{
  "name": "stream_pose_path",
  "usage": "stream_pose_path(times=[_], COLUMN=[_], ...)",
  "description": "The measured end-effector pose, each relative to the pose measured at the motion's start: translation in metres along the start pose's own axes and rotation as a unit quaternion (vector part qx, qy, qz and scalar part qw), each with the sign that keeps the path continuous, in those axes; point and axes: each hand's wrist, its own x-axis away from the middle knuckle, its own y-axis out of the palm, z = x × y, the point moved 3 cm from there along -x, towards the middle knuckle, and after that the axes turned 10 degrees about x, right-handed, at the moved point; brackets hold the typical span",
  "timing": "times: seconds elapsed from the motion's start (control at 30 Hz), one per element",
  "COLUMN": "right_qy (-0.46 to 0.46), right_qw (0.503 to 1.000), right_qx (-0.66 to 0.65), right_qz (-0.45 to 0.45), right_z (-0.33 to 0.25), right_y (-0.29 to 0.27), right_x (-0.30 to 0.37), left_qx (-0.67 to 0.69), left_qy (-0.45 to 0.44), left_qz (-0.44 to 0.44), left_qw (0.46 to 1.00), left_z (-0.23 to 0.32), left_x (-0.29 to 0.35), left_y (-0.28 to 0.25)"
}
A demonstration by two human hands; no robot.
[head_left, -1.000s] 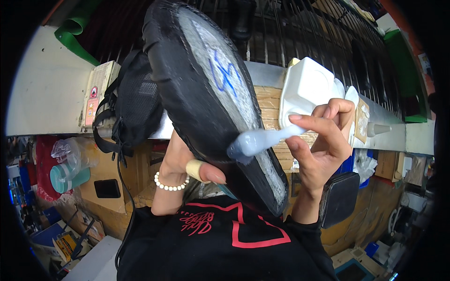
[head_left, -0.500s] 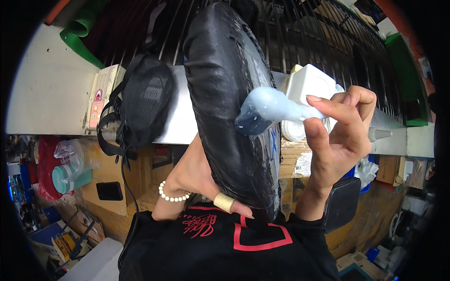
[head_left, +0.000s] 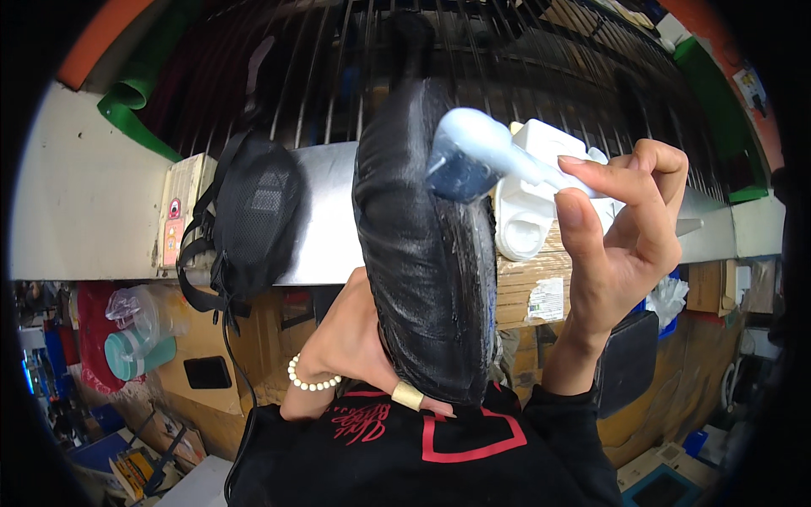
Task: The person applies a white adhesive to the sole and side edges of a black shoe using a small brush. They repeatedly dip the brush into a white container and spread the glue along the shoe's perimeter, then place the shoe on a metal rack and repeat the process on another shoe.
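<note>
My left hand grips a long black leather-like piece near its lower end, holding it upright in front of my chest. The piece resembles a shoe upper; its right-hand side shows a greyish, rough-edged underside. Gold-coloured tape wraps my left thumb, and the fingers behind the piece are hidden. Between thumb and forefinger, my right hand pinches the thin end of a brush with a pale bluish-white, coated-looking handle. Its dark, wet-looking bristles are at the piece's upper right edge; I cannot tell whether they touch it.
White plastic containers stand on a cardboard box behind my right hand. A black mesh bag rests on the metal surface at left. Metal bars run along the far side. A phone lies on cardboard at lower left.
The black piece's top end has dropped lower and tipped away from me, showing less underside. My right hand has carried the brush up toward that end. The view has shifted slightly.
</note>
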Motion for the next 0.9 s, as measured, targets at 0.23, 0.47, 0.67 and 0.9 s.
stream_pose_path(times=[0.23,0.47,0.67,0.9], right_qy=[0.025,-0.012,-0.045,-0.080], right_qw=[1.000,0.992,0.986,0.979], right_qx=[0.009,-0.121,-0.151,-0.169], right_qz=[0.006,-0.035,-0.061,-0.085], right_z=[0.008,0.021,0.025,0.031], right_y=[0.002,0.007,0.007,0.006], right_x=[-0.004,0.007,0.015,0.015], left_qx=[-0.035,0.017,0.093,0.125], left_qy=[0.065,0.079,0.071,0.084], left_qz=[-0.008,0.018,0.024,-0.020], left_qw=[0.997,0.997,0.993,0.988], left_z=[0.003,-0.001,-0.010,0.002], left_x=[-0.003,0.004,0.008,0.004], left_y=[0.002,0.006,0.009,0.002])
